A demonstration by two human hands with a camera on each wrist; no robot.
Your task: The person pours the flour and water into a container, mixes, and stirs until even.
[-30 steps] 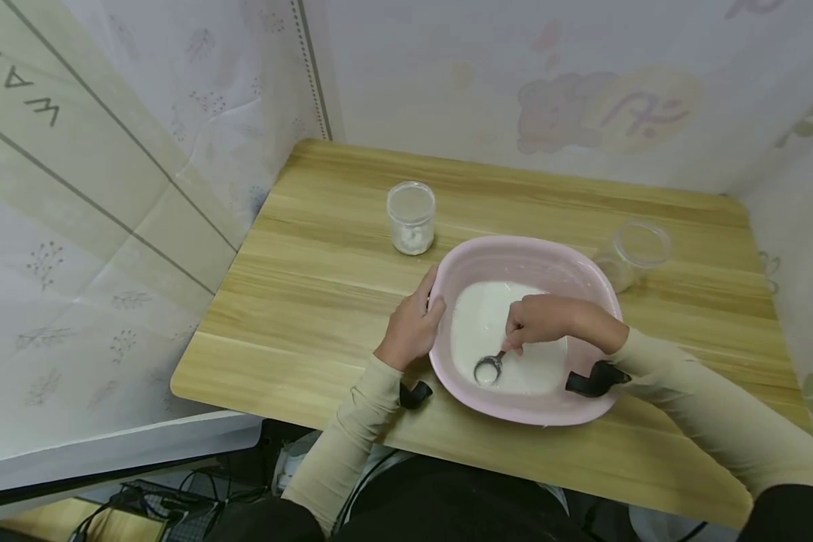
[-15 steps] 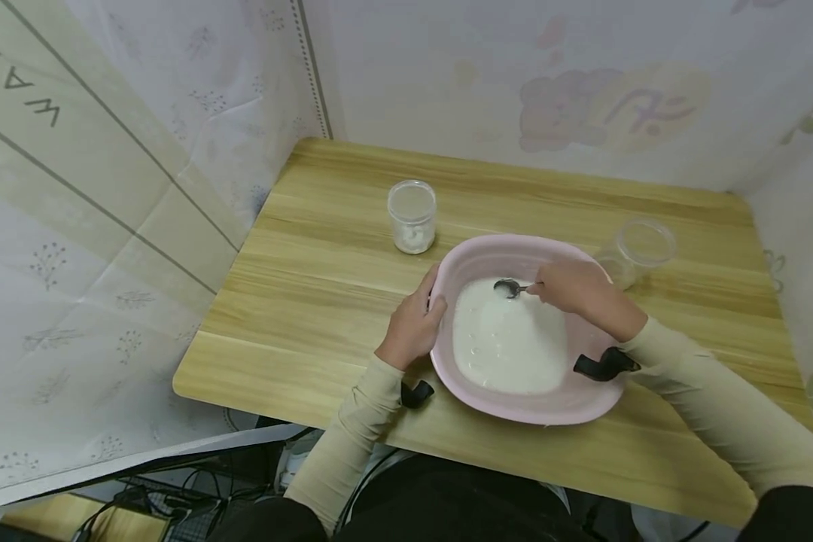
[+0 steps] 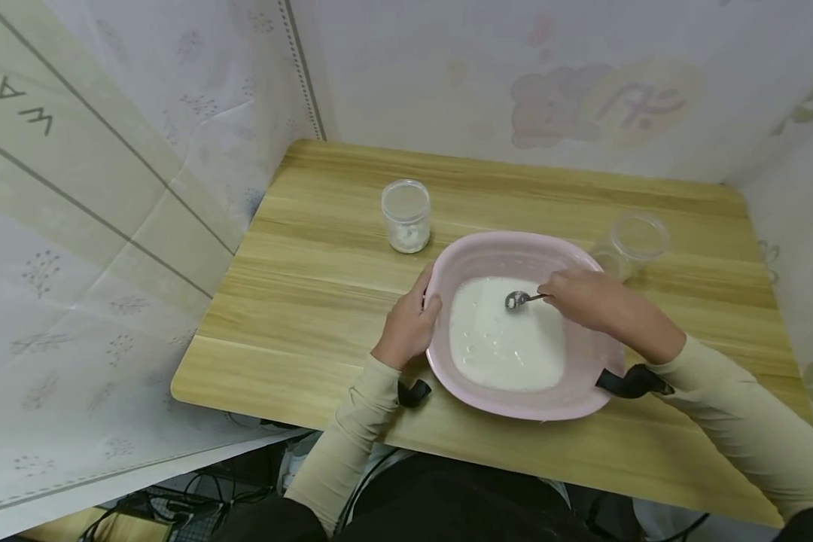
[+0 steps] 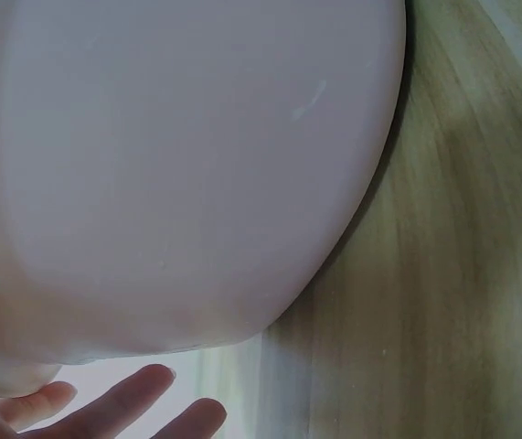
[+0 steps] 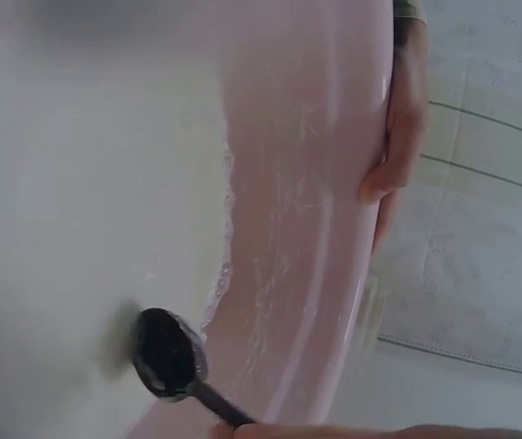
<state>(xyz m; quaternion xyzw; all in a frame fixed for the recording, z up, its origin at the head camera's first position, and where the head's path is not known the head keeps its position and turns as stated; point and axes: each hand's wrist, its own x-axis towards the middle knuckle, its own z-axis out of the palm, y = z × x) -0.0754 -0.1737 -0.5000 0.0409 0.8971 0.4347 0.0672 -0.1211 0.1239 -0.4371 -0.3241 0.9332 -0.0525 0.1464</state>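
A pink basin (image 3: 447,376) holds white, milky liquid (image 3: 501,346) with a few bubbles. My left hand (image 3: 409,324) grips its left rim, thumb over the edge and the other fingers along the outside. Several of those fingers (image 4: 114,407) show below the basin wall in the left wrist view. My right hand (image 3: 586,301) pinches the handle of a metal spoon (image 3: 517,300) over the basin's far half. In the right wrist view the spoon's bowl (image 5: 165,355) appears dark, at or just above the liquid; whether it touches is unclear.
Behind the basin to the left stands a clear jar (image 3: 406,218) with white pieces at its bottom. Another clear jar (image 3: 633,245), partly hidden by the basin, stands at its back right. Both are on a wooden table (image 3: 298,301) bordered by patterned wall sheets (image 3: 413,75).
The spoon was near the basin's front a second ago, then moved to the back, and now sits slightly nearer and to the right. My left hand keeps its hold on the rim.
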